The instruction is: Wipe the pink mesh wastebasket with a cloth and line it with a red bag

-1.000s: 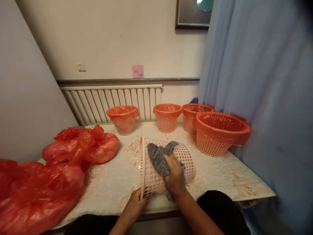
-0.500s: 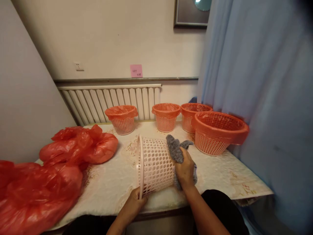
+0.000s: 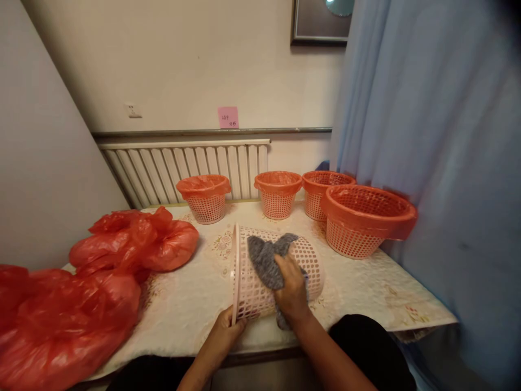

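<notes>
A pale pink mesh basket (image 3: 309, 260) lies on its side on the table, its open rim facing left. My left hand (image 3: 226, 332) grips that rim at the near edge. My right hand (image 3: 290, 288) is closed on a grey cloth (image 3: 264, 260) and presses it against the basket's side wall, over its middle.
Several pink baskets lined with orange bags stand at the back: one (image 3: 204, 198) on the left, one (image 3: 278, 194) in the middle, a big one (image 3: 366, 217) on the right. Red plastic bags (image 3: 134, 241) are heaped on the left. The table (image 3: 191, 304) has a floral cover; a blue curtain (image 3: 439, 163) hangs on the right.
My right hand has slid the grey cloth back to the left, from the basket's bottom end to the middle of its side. The left hand keeps its hold on the rim.
</notes>
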A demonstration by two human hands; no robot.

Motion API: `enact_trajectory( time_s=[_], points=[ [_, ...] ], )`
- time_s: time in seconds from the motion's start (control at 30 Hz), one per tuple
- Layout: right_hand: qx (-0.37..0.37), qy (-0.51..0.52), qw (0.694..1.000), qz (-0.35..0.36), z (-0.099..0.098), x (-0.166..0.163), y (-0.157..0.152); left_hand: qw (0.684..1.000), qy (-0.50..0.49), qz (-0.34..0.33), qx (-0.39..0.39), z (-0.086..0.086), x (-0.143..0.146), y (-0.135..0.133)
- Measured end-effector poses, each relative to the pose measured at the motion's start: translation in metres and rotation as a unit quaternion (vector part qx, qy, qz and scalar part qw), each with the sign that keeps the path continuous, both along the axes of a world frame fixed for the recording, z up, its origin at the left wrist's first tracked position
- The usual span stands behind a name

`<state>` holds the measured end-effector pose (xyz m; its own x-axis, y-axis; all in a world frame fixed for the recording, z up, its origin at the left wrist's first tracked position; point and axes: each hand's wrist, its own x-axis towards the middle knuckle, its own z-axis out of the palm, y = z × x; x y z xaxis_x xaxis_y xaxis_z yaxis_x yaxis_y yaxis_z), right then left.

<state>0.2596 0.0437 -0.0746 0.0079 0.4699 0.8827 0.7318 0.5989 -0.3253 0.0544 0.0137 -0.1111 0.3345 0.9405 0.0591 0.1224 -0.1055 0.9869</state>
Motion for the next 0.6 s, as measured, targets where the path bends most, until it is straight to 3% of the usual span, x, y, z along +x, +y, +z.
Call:
enact_trajectory(
  time_s=[0.17, 0.3, 0.43, 0.6],
  points=[
    [-0.094, 0.143, 0.978, -0.123, -0.002, 0.055, 0.029, 0.999, 0.031, 0.024, 0.022, -0.003, -0.001, 0.005],
    [-0.140, 0.229, 0.942, -0.201, 0.003, 0.071, 0.033, 0.996, 0.079, 0.017, 0.030, -0.002, -0.001, 0.003],
    [-0.112, 0.193, 0.962, -0.154, 0.002, 0.050, 0.026, 0.994, 0.110, -0.006, 0.025, 0.006, 0.003, 0.001],
    [-0.013, 0.049, 0.999, -0.009, 0.002, -0.007, -0.008, 0.996, 0.080, -0.037, 0.025, 0.011, 0.013, -0.003]
  ],
)
